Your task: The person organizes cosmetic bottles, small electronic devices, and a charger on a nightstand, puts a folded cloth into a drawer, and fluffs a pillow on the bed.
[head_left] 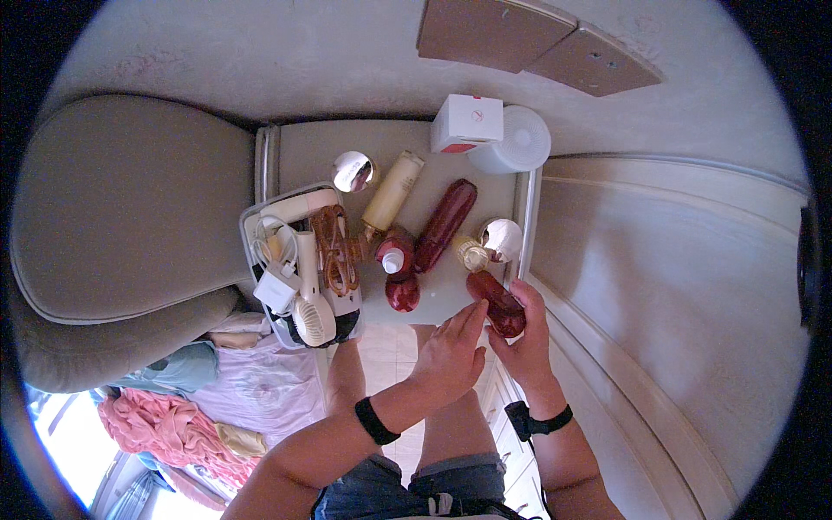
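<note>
My right hand (526, 331) holds a short dark red bottle (496, 304) at the right front of a small table (312, 146). Against that bottle's left side rest the fingertips of my left hand (455, 351), with nothing seen gripped in it. Just beyond are a clear faceted cap or jar (473, 254) and a shiny round compact (504, 239). A long dark red bottle (446, 224) lies tilted beside a red bottle with a white top (394, 252) and a round red piece (402, 292). Behind them lies a yellowish cosmetic bottle (393, 192); another round mirror-like compact (354, 171) is to its left.
A plastic bin (245, 224) holds a handheld fan (313, 318), a white charger (277, 286) and a brown cable (338, 253). A white box (468, 123) and a white round container (520, 140) stand at the back right. A padded chair (130, 208) borders the left; a wall panel, the right.
</note>
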Demonstrator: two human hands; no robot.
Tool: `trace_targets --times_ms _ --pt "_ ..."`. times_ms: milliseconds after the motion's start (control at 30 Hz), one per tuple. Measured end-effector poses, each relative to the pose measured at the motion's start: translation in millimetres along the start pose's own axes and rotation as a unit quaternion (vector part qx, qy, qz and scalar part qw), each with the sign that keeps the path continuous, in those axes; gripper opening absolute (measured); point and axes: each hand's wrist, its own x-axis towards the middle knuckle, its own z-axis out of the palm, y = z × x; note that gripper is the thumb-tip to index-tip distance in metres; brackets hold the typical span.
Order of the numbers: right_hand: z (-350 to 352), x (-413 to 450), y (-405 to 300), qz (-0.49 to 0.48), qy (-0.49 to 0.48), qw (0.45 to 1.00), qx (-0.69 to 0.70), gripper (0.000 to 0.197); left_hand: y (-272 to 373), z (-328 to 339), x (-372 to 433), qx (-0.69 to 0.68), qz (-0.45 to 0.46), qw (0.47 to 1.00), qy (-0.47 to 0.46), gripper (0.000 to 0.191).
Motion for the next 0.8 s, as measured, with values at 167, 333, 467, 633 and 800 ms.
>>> trace_targets --times_ms 167,333,467,633,800 --pt "-7.3 -2.2 10.7 -0.047 -0.068 0.996 -0.031 0.058 -3.8 1.0 2.0 0.039 -0.002 0.999 0.000 0.066" --pt "-23.6 -2.1 -11.6 -0.002 -0.034 0.999 -0.041 0.053 8.0 -11.5 6.4 -0.046 0.036 0.997 0.044 0.059" --pt "-42.4 11.3 -23.0 0.058 0.172 0.981 0.067 0.045 21.3 -29.9 10.3 -0.104 0.078 0.986 0.103 0.046" --pt "-43.3 65.8 -29.8 0.046 0.238 0.966 0.091 0.041 24.4 -47.1 17.0 -0.121 0.061 0.975 0.176 0.033" --pt "-24.9 112.3 -21.4 0.037 0.299 0.954 -0.012 0.040 12.4 -45.9 20.8 -0.121 0.063 0.970 0.202 0.032"
